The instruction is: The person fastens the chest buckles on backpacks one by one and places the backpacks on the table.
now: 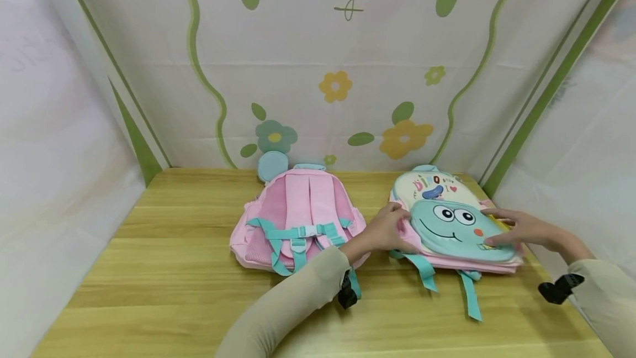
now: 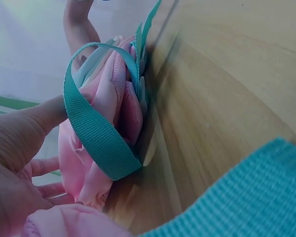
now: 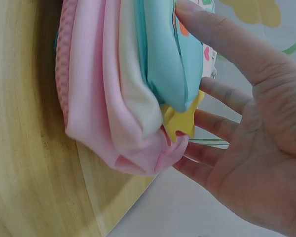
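A child's dino backpack (image 1: 439,225) lies front up on the right of the table, with a teal smiling-face pocket, a cream upper panel and pink sides. My left hand (image 1: 385,231) is at its left side, fingers touching the pink fabric (image 2: 79,163). A teal strap (image 2: 91,128) loops across the thumb in the left wrist view. At the opposite side, my right hand (image 1: 531,231) has its thumb on the teal pocket and its spread fingers along the pink edge (image 3: 138,153), beside a yellow trim piece (image 3: 180,118).
A second pink backpack (image 1: 322,195) lies left of centre, back up, its teal straps (image 1: 283,233) buckled across. A round light-blue piece (image 1: 273,166) sticks out at its top. Flower-print cloth (image 1: 298,93) encloses the wooden table (image 1: 164,269) at the back and sides.
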